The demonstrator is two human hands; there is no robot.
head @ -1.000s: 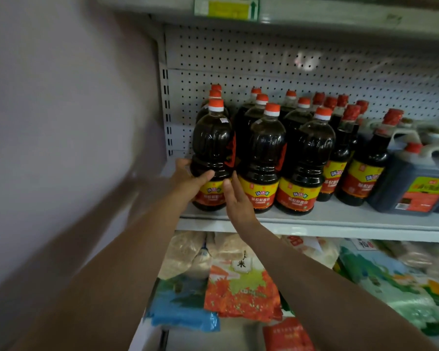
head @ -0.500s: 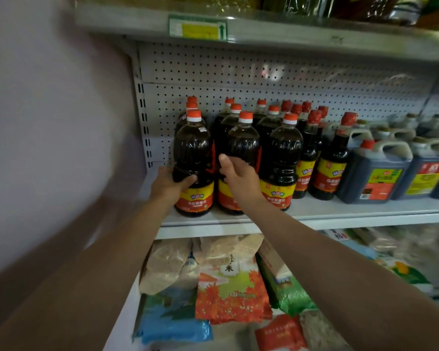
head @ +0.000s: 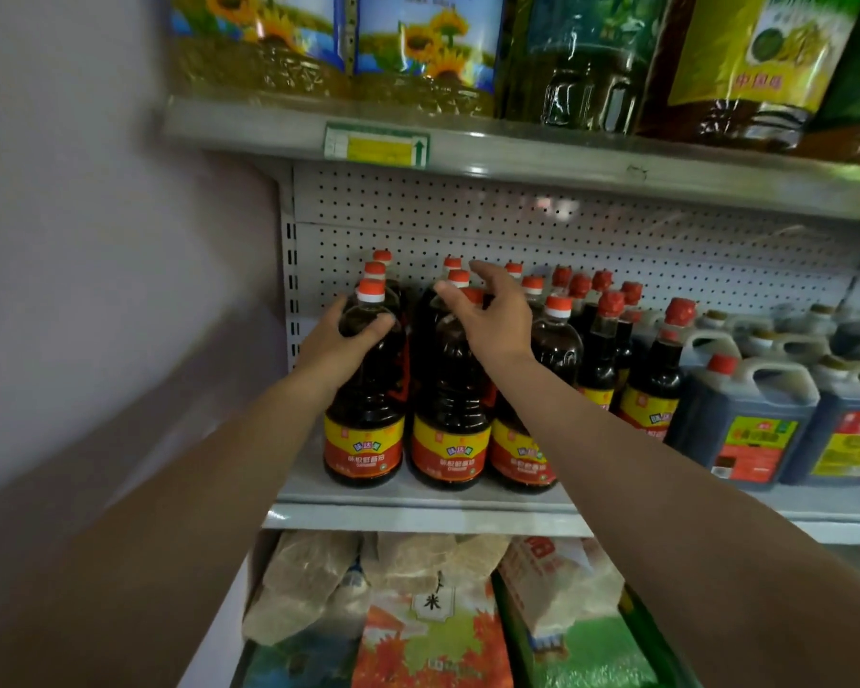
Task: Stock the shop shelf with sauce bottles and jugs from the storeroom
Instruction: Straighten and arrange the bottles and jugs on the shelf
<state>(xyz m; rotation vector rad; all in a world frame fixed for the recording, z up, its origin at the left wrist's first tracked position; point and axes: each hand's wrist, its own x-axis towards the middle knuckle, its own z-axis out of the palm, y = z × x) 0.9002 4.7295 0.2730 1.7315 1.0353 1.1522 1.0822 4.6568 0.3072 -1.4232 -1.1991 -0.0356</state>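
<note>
We count three dark sauce bottles in the front row on the shelf (head: 418, 504), all upright, orange caps with a white band, red-and-yellow labels facing out. Left bottle (head: 366, 419) — our left hand (head: 336, 347) grips its shoulder. Middle bottle (head: 450, 419) touches it; the third bottle (head: 522, 454) stands just beside. More bottles stand in rows behind. Further right — slimmer bottles (head: 654, 384), then dark handled jugs (head: 745, 429), upright.
</note>
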